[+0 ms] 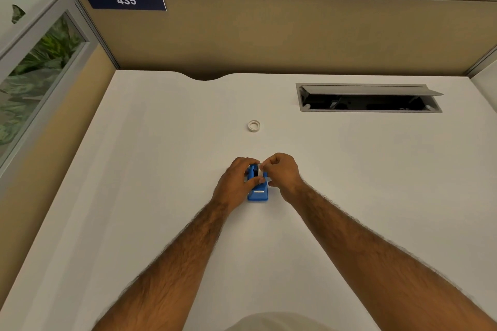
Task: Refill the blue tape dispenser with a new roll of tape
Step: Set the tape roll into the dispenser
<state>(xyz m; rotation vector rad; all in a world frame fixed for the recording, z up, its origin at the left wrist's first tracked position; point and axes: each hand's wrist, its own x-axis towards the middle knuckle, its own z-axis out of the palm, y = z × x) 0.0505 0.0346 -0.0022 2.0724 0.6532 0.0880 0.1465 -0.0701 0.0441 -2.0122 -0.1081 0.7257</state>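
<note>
Both hands close around a blue tape dispenser [257, 192] at the middle of a white desk [376, 169]. The left hand [236, 183] wraps the dispenser's left side, thumb laid across its top and fingers curled over the far end. The right hand [282, 172] presses in from the right with fingers bent and pinched at the dispenser's upper part, where a small patch of white and a dark hub show between the two hands; whether that white is the new roll cannot be told, as the fingers hide most of it. The dispenser stands on the desk, its cutter end toward the person, its near half uncovered. Both bare forearms reach in from the bottom edge.

Farther back on the desk, well apart from the hands, a small white tape ring [254, 126] lies flat. To the right of it, an open cable hatch [368, 98] is set into the desktop, its grey lid tilted up. A tan partition [295, 35] runs behind the desk, bearing a blue plate numbered 435 [125, 0] at its upper left.
</note>
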